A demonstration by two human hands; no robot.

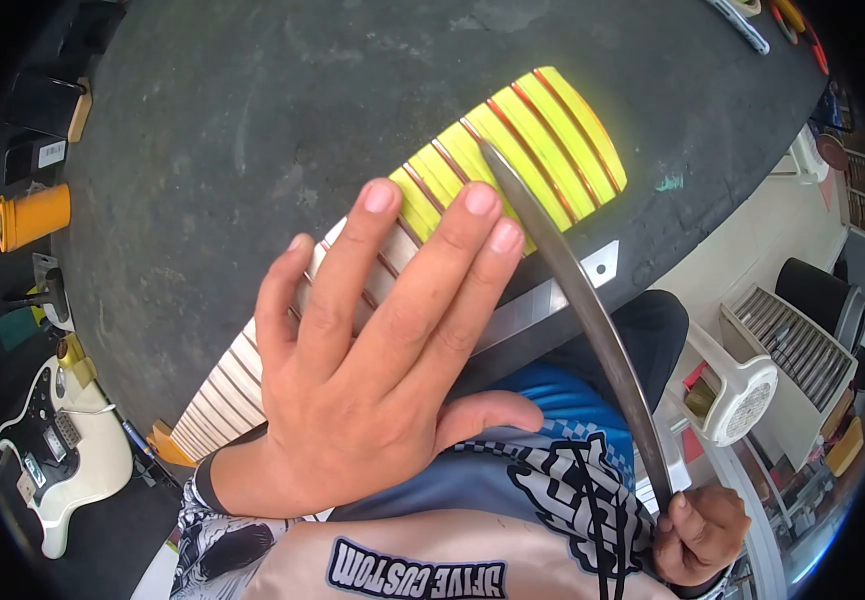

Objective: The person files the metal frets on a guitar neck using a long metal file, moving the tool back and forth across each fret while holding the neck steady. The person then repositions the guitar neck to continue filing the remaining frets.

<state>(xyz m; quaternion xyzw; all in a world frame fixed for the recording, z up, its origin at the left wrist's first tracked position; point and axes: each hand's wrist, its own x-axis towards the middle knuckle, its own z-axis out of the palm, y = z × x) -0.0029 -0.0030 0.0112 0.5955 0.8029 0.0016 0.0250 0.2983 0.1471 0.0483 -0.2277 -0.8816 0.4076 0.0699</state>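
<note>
A guitar neck (pixel 215 415) lies diagonally on the dark bench, its fretboard covered with white tape toward the lower left and bright yellow tape (pixel 543 140) at the upper right. Coppery fret wires show between the strips. My left hand (pixel 363 360) rests flat across the middle of the neck, fingers spread, hiding several frets. In my right hand (pixel 703 535), near the bottom right, is the end of a long, slim metal file (pixel 588 300). The file's pointed tip lies over a fret in the yellow section.
A steel ruler (pixel 603 264) lies beside the neck near the bench edge. A white electric guitar body (pixel 73 450) and an orange container (pixel 35 217) are at the left. Pliers-like tools (pixel 743 25) sit at the top right. A white stool (pixel 743 400) stands beyond the bench.
</note>
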